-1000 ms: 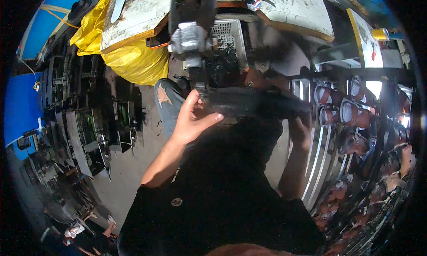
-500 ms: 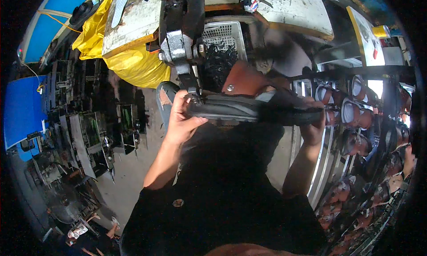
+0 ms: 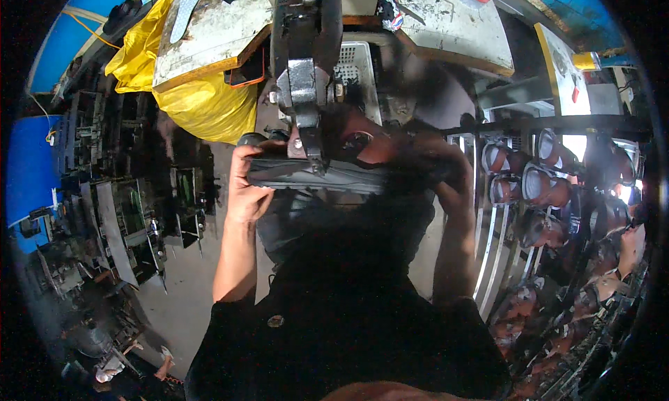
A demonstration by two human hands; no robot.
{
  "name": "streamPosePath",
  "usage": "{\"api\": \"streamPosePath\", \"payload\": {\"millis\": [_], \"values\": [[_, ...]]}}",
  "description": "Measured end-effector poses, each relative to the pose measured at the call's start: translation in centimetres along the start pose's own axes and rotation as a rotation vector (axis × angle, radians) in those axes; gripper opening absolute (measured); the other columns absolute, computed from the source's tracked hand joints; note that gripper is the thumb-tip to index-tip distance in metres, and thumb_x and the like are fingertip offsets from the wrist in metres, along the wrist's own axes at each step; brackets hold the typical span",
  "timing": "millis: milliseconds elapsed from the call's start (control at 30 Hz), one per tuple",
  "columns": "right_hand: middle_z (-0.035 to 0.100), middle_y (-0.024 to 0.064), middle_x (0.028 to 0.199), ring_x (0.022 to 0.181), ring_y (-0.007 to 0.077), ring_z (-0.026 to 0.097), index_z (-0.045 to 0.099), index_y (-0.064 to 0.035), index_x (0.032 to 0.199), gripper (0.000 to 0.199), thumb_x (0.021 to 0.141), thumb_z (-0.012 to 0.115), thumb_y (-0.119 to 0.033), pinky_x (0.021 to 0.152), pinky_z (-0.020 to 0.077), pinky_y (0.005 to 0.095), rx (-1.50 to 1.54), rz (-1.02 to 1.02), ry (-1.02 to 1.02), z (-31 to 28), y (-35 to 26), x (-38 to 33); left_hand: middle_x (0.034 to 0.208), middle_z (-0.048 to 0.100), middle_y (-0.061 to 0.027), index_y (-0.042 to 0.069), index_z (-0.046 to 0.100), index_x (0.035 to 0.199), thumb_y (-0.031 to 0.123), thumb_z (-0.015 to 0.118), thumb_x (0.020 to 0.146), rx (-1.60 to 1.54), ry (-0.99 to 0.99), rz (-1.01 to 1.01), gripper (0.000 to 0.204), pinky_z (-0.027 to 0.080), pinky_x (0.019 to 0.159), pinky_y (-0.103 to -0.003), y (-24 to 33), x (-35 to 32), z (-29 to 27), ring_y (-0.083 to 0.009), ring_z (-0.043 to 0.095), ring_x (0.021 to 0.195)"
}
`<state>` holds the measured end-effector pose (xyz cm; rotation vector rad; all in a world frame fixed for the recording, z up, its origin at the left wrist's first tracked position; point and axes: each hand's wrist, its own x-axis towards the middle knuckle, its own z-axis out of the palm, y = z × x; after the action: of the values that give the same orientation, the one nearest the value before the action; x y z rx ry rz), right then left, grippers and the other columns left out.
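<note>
Between my hands, a sandal with a black sole [image 3: 334,178] lies crosswise, its edge toward me. Its brown upper [image 3: 382,149] with a metal stud or buckle rises on the far side. My left hand [image 3: 248,185] grips the left end, thumb on the near side and fingers over the top. At the other end my right hand [image 3: 454,176] is closed on the sandal, partly lost in shadow and a dark blur. The narrow metal foot of a dark machine arm [image 3: 302,87] reaches down against the sandal, left of its middle.
Behind the arm sits a white perforated basket [image 3: 362,73]. Worn white tabletops [image 3: 456,35] flank it, and a yellow sack [image 3: 209,112] hangs at the left. A rack with several brown sandals [image 3: 540,181] stands close on the right. Dark metal frames [image 3: 118,227] fill the left.
Both hands have moved left with the sandal. The machine's foot, earlier at the sandal's left end by my fingers, now meets it nearer the middle.
</note>
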<state>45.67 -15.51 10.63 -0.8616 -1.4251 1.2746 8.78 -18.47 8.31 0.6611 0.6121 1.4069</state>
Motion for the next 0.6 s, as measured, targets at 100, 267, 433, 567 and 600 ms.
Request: {"api": "streamPosePath", "payload": {"millis": [100, 267, 433, 567, 600], "values": [[0.062, 0.0168, 0.12, 0.116, 0.0298, 0.057, 0.058, 0.0008, 0.118, 0.042, 0.08, 0.069, -0.015, 0.103, 0.0425, 0.0411, 0.072, -0.048, -0.046, 1.9, 0.6, 1.4, 0.131, 0.054, -0.0189, 0.009, 0.047, 0.122, -0.01, 0.074, 0.065, 0.071, 0.084, -0.005, 0.065, 0.05, 0.097, -0.039, 1.0, -0.2, -1.1, -0.0283, 0.058, 0.116], [0.06, 0.0151, 0.121, 0.116, 0.0261, 0.058, 0.058, 0.0008, 0.118, 0.038, 0.081, 0.067, -0.002, 0.1, 0.0457, 0.0374, 0.179, 0.034, -0.061, 4.7, 0.0, 2.7, 0.133, 0.052, -0.0177, 0.009, 0.046, 0.125, -0.011, 0.066, 0.07, 0.027, 0.123, -0.001, 0.062, 0.053, 0.076, -0.028, 2.2, -0.2, -2.5, -0.0228, 0.061, 0.103], [0.059, 0.0124, 0.122, 0.117, 0.0232, 0.058, 0.06, -0.0003, 0.117, 0.038, 0.08, 0.068, 0.004, 0.1, 0.0465, 0.0348, 0.158, 0.091, -0.113, 6.0, -0.1, 3.4, 0.124, 0.057, -0.01, 0.008, 0.046, 0.13, -0.009, 0.061, 0.075, 0.041, 0.287, -0.053, 0.06, 0.052, 0.074, -0.025, 2.3, -0.5, -3.5, -0.0175, 0.062, 0.096], [0.06, 0.0119, 0.12, 0.116, 0.0242, 0.058, 0.061, -0.0018, 0.117, 0.039, 0.079, 0.07, 0.004, 0.098, 0.0469, 0.0353, 0.005, 0.052, -0.145, 6.7, 0.0, 3.7, 0.121, 0.057, -0.0067, 0.007, 0.045, 0.135, -0.009, 0.056, 0.077, 0.089, 0.271, -0.098, 0.061, 0.049, 0.084, -0.026, 2.3, -0.1, -3.7, -0.0162, 0.06, 0.098], [0.06, 0.012, 0.119, 0.115, 0.0245, 0.058, 0.061, -0.0021, 0.117, 0.04, 0.078, 0.071, 0.004, 0.098, 0.0472, 0.0354, -0.024, 0.057, -0.14, 6.9, 0.0, 3.7, 0.123, 0.057, -0.0075, 0.006, 0.044, 0.136, -0.01, 0.054, 0.077, 0.111, 0.277, -0.104, 0.062, 0.048, 0.088, -0.028, 2.3, -0.1, -3.7, -0.0171, 0.059, 0.102]]}}
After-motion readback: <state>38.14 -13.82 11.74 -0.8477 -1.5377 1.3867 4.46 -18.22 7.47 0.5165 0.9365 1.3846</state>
